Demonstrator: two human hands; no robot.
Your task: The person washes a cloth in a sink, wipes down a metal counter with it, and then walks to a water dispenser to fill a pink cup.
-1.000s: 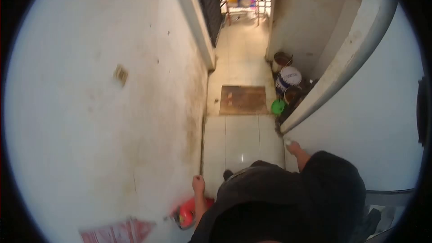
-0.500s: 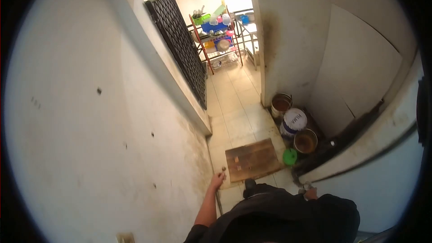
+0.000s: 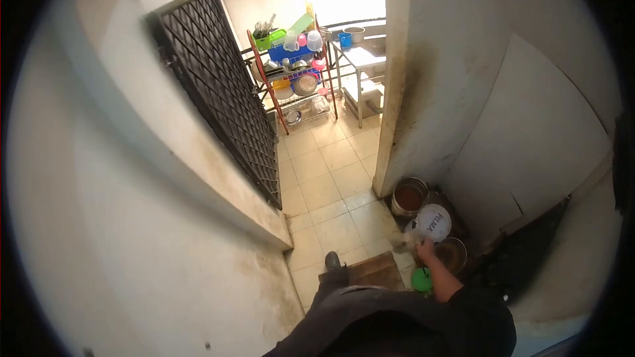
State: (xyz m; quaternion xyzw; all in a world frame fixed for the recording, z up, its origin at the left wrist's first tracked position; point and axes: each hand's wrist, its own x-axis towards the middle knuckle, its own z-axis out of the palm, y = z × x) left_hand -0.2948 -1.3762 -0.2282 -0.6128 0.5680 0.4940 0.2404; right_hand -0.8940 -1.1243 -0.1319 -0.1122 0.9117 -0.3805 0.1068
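My right hand [image 3: 425,249] reaches forward past the buckets, its fingers closed on a pale greyish bundle [image 3: 402,240] smeared by motion; I cannot make out its kind. Close by the hand is a white lidded bucket [image 3: 434,221] with "PILMA" printed on top. A brown-stained bucket [image 3: 452,256] lies partly behind my wrist, and a small green container [image 3: 421,279] sits beside my forearm. My left hand is out of the picture. One dark shoe [image 3: 333,261] is at the edge of the brown floor mat [image 3: 374,271].
A black lattice gate [image 3: 218,86] stands open along the left of the doorway. Beyond it are a dish rack [image 3: 291,69] full of kitchenware and a white table [image 3: 364,57] with a blue mug. Another bucket [image 3: 409,196] stands against the right wall on the tiled floor [image 3: 327,188].
I have stepped forward over the mat toward the doorway. My right hand has swung ahead with the pale bundle, beside the buckets. The left hand has dropped out of view.
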